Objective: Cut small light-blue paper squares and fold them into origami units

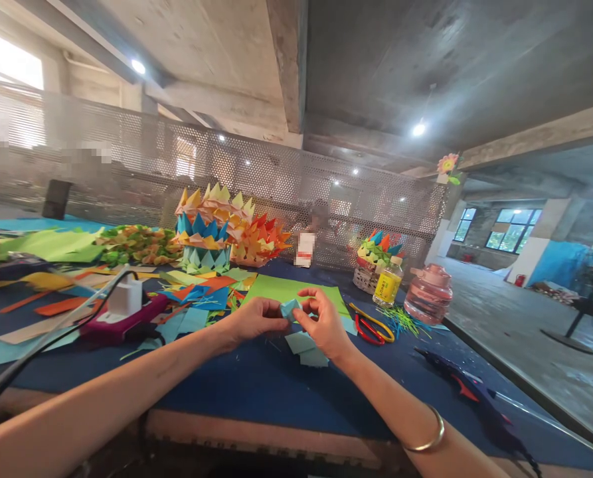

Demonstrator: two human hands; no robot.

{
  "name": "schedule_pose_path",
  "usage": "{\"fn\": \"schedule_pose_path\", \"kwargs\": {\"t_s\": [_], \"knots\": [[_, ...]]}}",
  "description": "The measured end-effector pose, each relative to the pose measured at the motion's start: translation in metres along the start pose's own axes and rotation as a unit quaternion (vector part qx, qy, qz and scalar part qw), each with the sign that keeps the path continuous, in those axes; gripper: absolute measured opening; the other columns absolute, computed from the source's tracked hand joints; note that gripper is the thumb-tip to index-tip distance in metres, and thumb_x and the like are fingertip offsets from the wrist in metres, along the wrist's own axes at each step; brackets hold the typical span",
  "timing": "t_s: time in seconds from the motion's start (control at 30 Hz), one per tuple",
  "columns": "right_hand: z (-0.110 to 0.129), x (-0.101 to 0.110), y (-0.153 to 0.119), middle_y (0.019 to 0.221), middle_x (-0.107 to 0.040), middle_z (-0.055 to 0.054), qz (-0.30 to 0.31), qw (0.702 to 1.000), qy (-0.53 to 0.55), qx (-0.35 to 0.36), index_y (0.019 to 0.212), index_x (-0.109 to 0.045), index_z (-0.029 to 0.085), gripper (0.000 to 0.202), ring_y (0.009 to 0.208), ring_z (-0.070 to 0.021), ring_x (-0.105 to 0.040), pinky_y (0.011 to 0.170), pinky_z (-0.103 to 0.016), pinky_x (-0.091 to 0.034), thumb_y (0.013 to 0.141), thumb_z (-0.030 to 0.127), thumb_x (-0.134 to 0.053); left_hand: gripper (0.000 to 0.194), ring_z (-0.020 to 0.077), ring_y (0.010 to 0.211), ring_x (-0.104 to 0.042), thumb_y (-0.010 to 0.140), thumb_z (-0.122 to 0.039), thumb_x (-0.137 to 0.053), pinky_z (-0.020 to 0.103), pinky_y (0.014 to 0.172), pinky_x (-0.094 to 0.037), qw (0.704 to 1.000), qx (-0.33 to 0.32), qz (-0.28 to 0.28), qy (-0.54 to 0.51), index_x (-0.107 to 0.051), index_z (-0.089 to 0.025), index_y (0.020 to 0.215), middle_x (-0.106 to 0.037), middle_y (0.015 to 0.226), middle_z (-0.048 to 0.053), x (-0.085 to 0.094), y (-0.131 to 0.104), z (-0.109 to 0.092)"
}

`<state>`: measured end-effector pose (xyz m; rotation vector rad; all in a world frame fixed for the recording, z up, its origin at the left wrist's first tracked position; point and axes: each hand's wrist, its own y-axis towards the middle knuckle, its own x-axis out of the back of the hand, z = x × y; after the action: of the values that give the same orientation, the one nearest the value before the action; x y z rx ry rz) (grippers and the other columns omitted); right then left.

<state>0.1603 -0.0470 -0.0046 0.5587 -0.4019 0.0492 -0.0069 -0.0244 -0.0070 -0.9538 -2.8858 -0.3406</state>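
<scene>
A small folded piece of light blue paper [290,308] is held up between both hands, above the dark blue table. My left hand [257,320] pinches its left side with thumb and fingers. On the other side, my right hand [325,323] grips it with thumb and forefinger, the other fingers curled. Just below lie several pale blue paper pieces [309,350]. A green sheet [291,292] is spread behind the hands. To the right of my right hand rest scissors [373,326] with red and yellow handles.
Folded-paper crowns [204,239] stand at the back left, near scattered paper strips [60,305] and a magenta power strip [127,322]. Rightward are a yellow-labelled bottle [388,284], a pink jug [428,295] and a glue gun [468,385]. A perforated screen [276,192] borders the back.
</scene>
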Motion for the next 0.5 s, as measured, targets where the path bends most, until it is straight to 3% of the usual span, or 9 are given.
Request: {"fn": "schedule_pose_path", "kwargs": {"t_s": [0.13, 0.3, 0.5], "knots": [[0.000, 0.000, 0.000, 0.060, -0.047, 0.005, -0.002, 1.000, 0.000, 0.005, 0.099, -0.043, 0.019, 0.030, 0.052, -0.0098, -0.047, 0.048, -0.021, -0.037, 0.073, 0.027, -0.057, 0.029, 0.0079, 0.050, -0.047, 0.062, -0.041, -0.067, 0.021, 0.051, -0.032, 0.999, 0.010, -0.053, -0.006, -0.057, -0.014, 0.060, -0.057, 0.056, -0.002, 0.001, -0.001, -0.004], [0.003, 0.002, -0.002, 0.073, -0.055, 0.001, -0.028, 0.999, -0.001, 0.023, 0.100, -0.040, 0.021, 0.031, 0.061, -0.0116, -0.053, 0.051, -0.021, -0.041, 0.074, 0.025, -0.056, 0.025, 0.0077, 0.051, -0.047, 0.063, -0.038, -0.065, 0.021, 0.050, -0.032, 0.998, 0.024, -0.062, -0.005, -0.056, -0.015, 0.061, -0.058, 0.057, -0.002, 0.002, -0.002, -0.008], [0.009, 0.003, -0.003, 0.076, -0.056, -0.001, -0.004, 0.994, -0.083, 0.070, 0.085, -0.052, 0.019, 0.009, 0.067, -0.0114, -0.053, 0.053, -0.020, -0.041, 0.076, 0.023, -0.053, 0.025, 0.0081, 0.049, -0.046, 0.065, -0.037, -0.061, 0.021, 0.049, -0.032, 0.997, 0.023, -0.075, 0.026, -0.052, -0.016, 0.056, -0.055, 0.053, -0.003, -0.001, -0.003, -0.012]]}}
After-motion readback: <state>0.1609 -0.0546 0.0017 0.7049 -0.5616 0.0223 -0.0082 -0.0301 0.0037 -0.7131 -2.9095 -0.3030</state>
